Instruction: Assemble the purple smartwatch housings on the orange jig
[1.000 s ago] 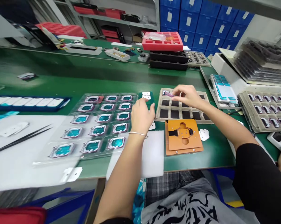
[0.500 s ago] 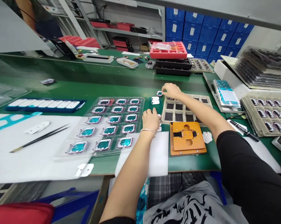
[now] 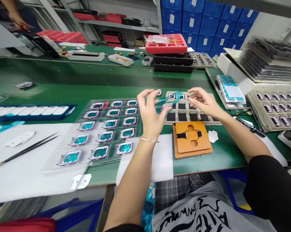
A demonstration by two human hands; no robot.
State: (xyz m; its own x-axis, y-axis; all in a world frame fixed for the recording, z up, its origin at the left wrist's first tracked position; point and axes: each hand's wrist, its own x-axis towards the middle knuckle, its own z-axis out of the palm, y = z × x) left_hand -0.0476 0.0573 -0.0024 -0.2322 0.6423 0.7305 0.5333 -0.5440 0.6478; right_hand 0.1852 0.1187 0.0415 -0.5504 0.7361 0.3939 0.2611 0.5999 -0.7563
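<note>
A translucent teal film (image 3: 175, 96) stretches between my two hands, above the beige compartment tray (image 3: 181, 116). My left hand (image 3: 150, 111) has its fingers curled round the film's left end, near a small white piece (image 3: 166, 105). On the other side, my right hand (image 3: 202, 101) pinches the film's right end. Two teal-faced frames (image 3: 181, 97) lie in the tray's back row. Left of my hands is a clear tray (image 3: 87, 158) of teal-faced watch-like frames (image 3: 105, 136). An orange fixture (image 3: 192, 139) lies in front of the beige tray.
A white foam sheet (image 3: 163, 158) lies by the fixture. Tweezers (image 3: 27, 149) and a blue holder with white pieces (image 3: 31, 111) are at left. Stacked trays (image 3: 276, 111) stand at right, black and red trays (image 3: 166, 43) behind. A person's hand (image 3: 18, 21) shows at upper left.
My left hand has lifted off the table and my right hand has drawn back to the right. The teal film now shows between them. The camera view has shifted slightly.
</note>
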